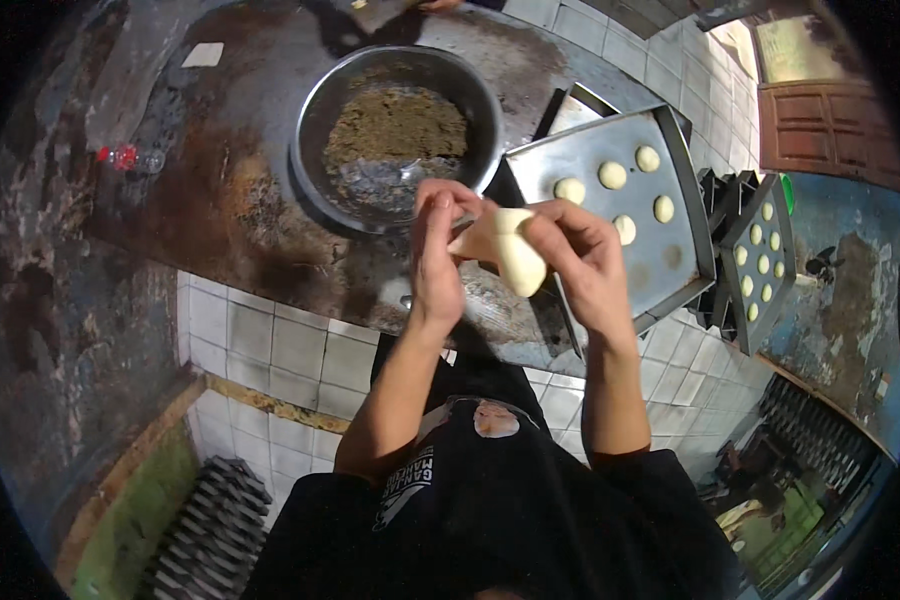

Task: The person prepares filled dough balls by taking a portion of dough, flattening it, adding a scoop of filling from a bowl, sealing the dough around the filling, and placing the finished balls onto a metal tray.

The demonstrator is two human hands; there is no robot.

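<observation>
Two hands, left hand (437,255) and right hand (580,255), pinch one soft pale dough lump (510,255) above the dark worktop edge (270,290), near the round steel bowl (315,110). Stretched too thin, it may tear and drop before the grey baking tray (560,150).

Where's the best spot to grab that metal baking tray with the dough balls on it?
Grip the baking tray by its raised rim at the bare near-left end, coming from the person's side. The dough balls sit toward the far right, so that end stays free, probably keeping it level.
</observation>
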